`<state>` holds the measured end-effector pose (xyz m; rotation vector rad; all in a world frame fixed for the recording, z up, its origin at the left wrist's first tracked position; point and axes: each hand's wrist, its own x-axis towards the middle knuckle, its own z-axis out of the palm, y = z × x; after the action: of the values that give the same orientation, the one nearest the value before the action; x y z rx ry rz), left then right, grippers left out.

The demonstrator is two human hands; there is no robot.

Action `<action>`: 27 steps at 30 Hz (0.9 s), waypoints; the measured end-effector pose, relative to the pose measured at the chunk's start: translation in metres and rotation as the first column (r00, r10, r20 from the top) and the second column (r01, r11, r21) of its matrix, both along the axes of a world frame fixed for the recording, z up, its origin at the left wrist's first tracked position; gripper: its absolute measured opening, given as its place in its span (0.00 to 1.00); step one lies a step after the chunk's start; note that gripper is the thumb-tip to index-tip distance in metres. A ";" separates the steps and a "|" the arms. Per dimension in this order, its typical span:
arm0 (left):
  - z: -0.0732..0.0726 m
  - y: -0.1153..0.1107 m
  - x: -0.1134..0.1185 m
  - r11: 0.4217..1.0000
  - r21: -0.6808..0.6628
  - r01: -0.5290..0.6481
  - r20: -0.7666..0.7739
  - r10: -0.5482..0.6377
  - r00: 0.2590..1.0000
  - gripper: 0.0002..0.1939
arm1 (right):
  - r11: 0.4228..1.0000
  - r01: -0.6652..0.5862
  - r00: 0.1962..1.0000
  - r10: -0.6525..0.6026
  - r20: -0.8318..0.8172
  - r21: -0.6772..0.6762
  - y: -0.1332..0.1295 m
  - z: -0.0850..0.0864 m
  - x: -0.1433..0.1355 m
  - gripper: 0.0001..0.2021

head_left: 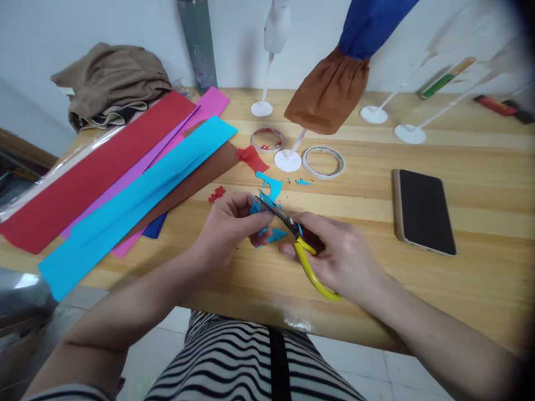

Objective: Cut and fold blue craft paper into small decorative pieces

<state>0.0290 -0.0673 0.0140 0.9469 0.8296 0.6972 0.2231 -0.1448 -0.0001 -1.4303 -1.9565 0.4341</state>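
Left grip point(234, 223) pinches blue paper point(254, 207); right grip point(340, 250) holds scissors point(292, 224) by the yellow handles.
With the blades slanting right over the left thumb and fingertips, a slip could nick skin; so small a piece might also bend or turn if pinched loosely, sending a cut astray. The paper, held low over the bench point(368, 301), is bright blue, matte and seemingly ragged-edged, though fingers hide too much to tell its outline. Around it lie a curved blue offcut point(276, 189) just beyond and red cutouts point(216, 194) to the left, where a careless sleeve or wrist could scatter them.
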 end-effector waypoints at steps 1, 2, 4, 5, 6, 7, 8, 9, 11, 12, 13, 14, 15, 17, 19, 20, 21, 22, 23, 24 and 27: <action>0.000 0.000 0.000 1.000 0.004 0.000 -0.005 0.001 1.000 0.15 | 1.000 0.006 1.000 -0.006 0.001 -0.005 0.000 0.000 0.000 0.14; 0.000 0.000 0.000 1.000 0.010 -0.001 -0.013 0.001 1.000 0.15 | 1.000 0.010 1.000 -0.010 0.003 -0.013 0.000 0.000 0.000 0.14; 0.000 0.000 -0.001 1.000 0.019 0.000 -0.031 0.001 1.000 0.16 | 0.999 0.018 1.000 -0.018 0.004 -0.028 -0.001 -0.001 0.000 0.14; 0.000 0.000 -0.001 1.000 0.020 0.001 -0.039 -0.001 0.999 0.16 | 0.999 0.019 1.000 -0.019 0.003 -0.034 -0.001 0.000 0.000 0.15; 0.000 -0.001 -0.001 1.000 0.018 0.003 -0.042 -0.002 0.999 0.16 | 0.999 0.016 1.000 -0.016 0.002 -0.036 -0.001 0.000 0.000 0.15; 0.000 -0.001 -0.002 1.000 0.012 0.002 -0.040 -0.001 0.999 0.16 | 0.999 0.012 1.000 -0.012 0.000 -0.034 -0.001 0.000 0.000 0.16; -0.001 -0.001 -0.002 1.000 0.005 0.001 -0.034 -0.001 0.999 0.15 | 1.000 0.009 1.000 -0.009 -0.003 -0.028 -0.001 0.001 0.000 0.16; -0.001 -0.001 -0.002 1.000 -0.002 0.001 -0.029 -0.001 1.000 0.15 | 1.000 0.008 1.000 -0.008 -0.003 -0.024 0.000 0.001 -0.001 0.17; -0.002 -0.001 -0.002 1.000 -0.009 0.002 -0.022 -0.003 1.000 0.16 | 1.000 0.007 1.000 -0.007 0.000 -0.018 -0.001 0.001 -0.001 0.17; -0.002 0.000 -0.001 1.000 -0.008 0.002 -0.022 -0.002 1.000 0.16 | 1.000 0.007 1.000 -0.007 0.003 -0.015 -0.001 0.002 0.000 0.16; -0.002 0.000 -0.001 1.000 -0.007 0.004 -0.024 -0.005 1.000 0.16 | 1.000 0.006 1.000 -0.006 0.006 -0.017 -0.001 0.002 0.000 0.16; -0.002 0.000 -0.001 1.000 -0.005 0.005 -0.026 -0.005 1.000 0.16 | 1.000 0.005 1.000 -0.005 0.009 -0.019 -0.001 0.002 0.000 0.16; -0.002 0.000 -0.001 1.000 -0.005 0.008 -0.028 -0.008 1.000 0.17 | 1.000 0.006 1.000 -0.005 0.011 -0.020 -0.001 0.001 0.000 0.16; -0.002 0.000 -0.002 1.000 -0.008 0.011 -0.033 -0.011 0.999 0.17 | 1.000 0.006 1.000 -0.006 0.012 -0.027 -0.001 0.002 0.000 0.16; -0.002 0.000 -0.002 1.000 -0.012 0.008 -0.039 -0.008 0.999 0.17 | 0.999 0.008 1.000 -0.008 0.013 -0.036 -0.001 0.002 0.000 0.16; -0.002 0.000 -0.002 1.000 -0.013 0.007 -0.037 -0.007 0.999 0.16 | 0.999 0.008 1.000 -0.007 0.011 -0.035 -0.001 0.002 0.000 0.15; -0.002 0.000 -0.003 1.000 -0.016 0.007 -0.033 -0.008 0.999 0.16 | 0.999 0.007 1.000 -0.007 0.010 -0.034 -0.001 0.002 0.000 0.15; -0.002 0.000 -0.003 1.000 -0.018 0.007 -0.028 -0.007 1.000 0.16 | 0.999 0.005 1.000 -0.005 0.011 -0.034 -0.001 0.002 0.000 0.15; -0.001 0.000 -0.002 1.000 -0.021 0.007 -0.024 -0.008 1.000 0.16 | 0.999 0.004 1.000 -0.003 0.013 -0.035 -0.001 0.002 0.000 0.15; -0.001 -0.001 -0.002 1.000 -0.023 0.006 -0.023 -0.007 1.000 0.16 | 0.999 0.003 1.000 -0.002 0.017 -0.036 -0.001 0.002 0.000 0.15; -0.001 -0.001 -0.001 1.000 -0.028 -0.001 -0.031 0.000 1.000 0.16 | 0.999 0.007 1.000 -0.006 0.025 -0.039 -0.001 0.002 0.001 0.15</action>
<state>0.0276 -0.0685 0.0129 0.9341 0.8652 0.6715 0.2237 -0.1459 0.0021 -1.4723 -1.9728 0.4559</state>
